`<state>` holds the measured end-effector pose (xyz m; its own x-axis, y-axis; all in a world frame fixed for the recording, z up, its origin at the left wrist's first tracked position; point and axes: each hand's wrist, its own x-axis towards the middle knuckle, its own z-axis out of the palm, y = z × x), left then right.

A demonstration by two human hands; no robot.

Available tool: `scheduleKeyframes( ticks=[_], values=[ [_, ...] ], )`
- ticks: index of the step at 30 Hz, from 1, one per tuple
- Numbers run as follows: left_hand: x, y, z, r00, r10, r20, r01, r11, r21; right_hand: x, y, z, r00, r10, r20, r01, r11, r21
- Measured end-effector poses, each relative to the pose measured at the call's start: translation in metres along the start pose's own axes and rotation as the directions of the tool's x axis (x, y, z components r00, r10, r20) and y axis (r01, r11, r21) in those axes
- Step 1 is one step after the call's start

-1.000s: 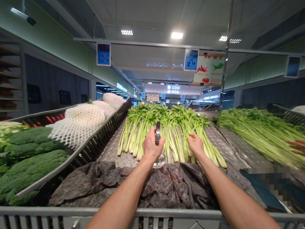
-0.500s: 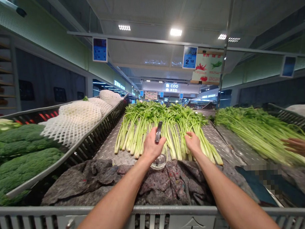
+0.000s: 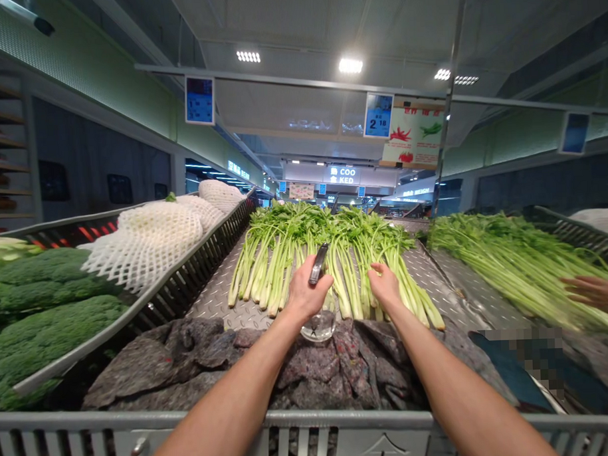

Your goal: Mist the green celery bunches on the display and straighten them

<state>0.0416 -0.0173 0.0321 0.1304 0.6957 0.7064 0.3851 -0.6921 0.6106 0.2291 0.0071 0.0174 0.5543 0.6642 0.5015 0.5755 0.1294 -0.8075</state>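
My left hand (image 3: 309, 288) is wrapped around a clear spray bottle with a dark nozzle head (image 3: 319, 264). The round transparent base of the spray bottle (image 3: 318, 327) shows below the wrist, above the grey cloth. Bunches of celery (image 3: 265, 269) lie side by side on the sloping metal display, leaves away from me and pale stalk ends towards me. Over the right-hand celery is my right hand (image 3: 384, 285), empty, its fingers loosely bent and apart; whether it touches the stalks I cannot tell. The mirror shows its fingers stretched out.
A crumpled grey felt cloth (image 3: 189, 358) covers the front of the display behind a grey slatted rail (image 3: 350, 416). On the left, a dark slatted divider (image 3: 195, 255) separates broccoli (image 3: 62, 323) and net-wrapped vegetables (image 3: 149, 240). A mirror (image 3: 510, 300) stands at the right. Price signs (image 3: 378, 115) hang overhead.
The spray bottle and my left hand have shifted very slightly, with the nozzle leaning a little more to the right. My right hand stays in the same place.
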Motion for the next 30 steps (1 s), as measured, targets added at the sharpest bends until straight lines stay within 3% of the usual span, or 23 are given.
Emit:
scheduleKeyframes(
  ticks=[10, 19, 24, 27, 30],
  values=[
    [-0.001, -0.001, 0.0, 0.999, 0.021, -0.026, -0.022, 0.999, -0.024, 0.0, -0.001, -0.001, 1.0, 0.023, 0.02, -0.023, 1.0, -0.005],
    [0.0, 0.0, 0.001, 1.0, 0.01, 0.017, -0.009, 0.999, -0.047, 0.002, 0.003, 0.0, 0.999, 0.028, 0.02, -0.028, 0.999, 0.028],
    [0.0, -0.002, 0.003, 0.999, -0.025, -0.038, 0.024, 0.999, -0.043, -0.006, -0.008, 0.005, 0.991, -0.067, 0.112, 0.048, 0.985, 0.163],
    [0.002, -0.004, 0.003, 0.994, -0.056, -0.098, 0.049, 0.996, -0.078, -0.023, -0.027, 0.01, 0.927, -0.268, 0.262, 0.135, 0.891, 0.434],
    [0.004, -0.007, 0.004, 0.986, -0.067, -0.153, 0.044, 0.988, -0.147, -0.047, -0.047, 0.014, 0.78, -0.435, 0.45, 0.089, 0.788, 0.609]
  ],
)
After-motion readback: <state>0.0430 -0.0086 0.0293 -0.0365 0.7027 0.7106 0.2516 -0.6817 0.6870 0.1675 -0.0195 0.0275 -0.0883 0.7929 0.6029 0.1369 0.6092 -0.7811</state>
